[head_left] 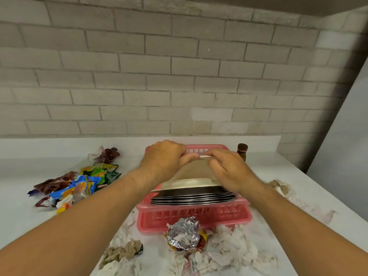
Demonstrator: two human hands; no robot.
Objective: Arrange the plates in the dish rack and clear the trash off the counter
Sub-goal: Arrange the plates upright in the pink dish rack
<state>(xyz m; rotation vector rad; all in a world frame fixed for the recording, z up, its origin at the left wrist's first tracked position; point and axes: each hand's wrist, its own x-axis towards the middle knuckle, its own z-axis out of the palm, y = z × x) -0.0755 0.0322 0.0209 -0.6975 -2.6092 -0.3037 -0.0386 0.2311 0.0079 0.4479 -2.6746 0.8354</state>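
Pale plate [195, 170] stands on edge in the pink dish rack [195, 218], leaning back. It sits on the far side of a tight row of dark plates [193, 196], touching or nearly touching the nearest one.

Both hands are on its top rim. Left hand [163, 156] grips the left part, fingers curled over the far side. Right hand [229, 168] grips just beside it, same curl. Fingertips nearly meet at top centre.

Handling, as a judgement:
- Rigid. Ceramic or melamine, can't tell which.
- Probably moderate weight with a smooth face, so slippery if wet.
- Could chip if knocked against the neighbours.
- Top rim is the only sensible hold while it stands in the rack. A two-point grip gives tilt control.
- Rack is light plastic and may slide on the worktop [29, 226] under a sideways push.

Pose: both forearms come in from the bottom corners and converge over the rack, backs of the hands up, wrists dropped slightly.

Trash not yet cleared:
- crumpled wrappers [79, 184] left of the rack
- foil ball [184, 234] just in front of it
- torn tissue [235, 248] around the front

All of it looks light, soft and crushable, so it can go by the handful.

Small brown bottle [242, 151] stands behind the rack's right corner.
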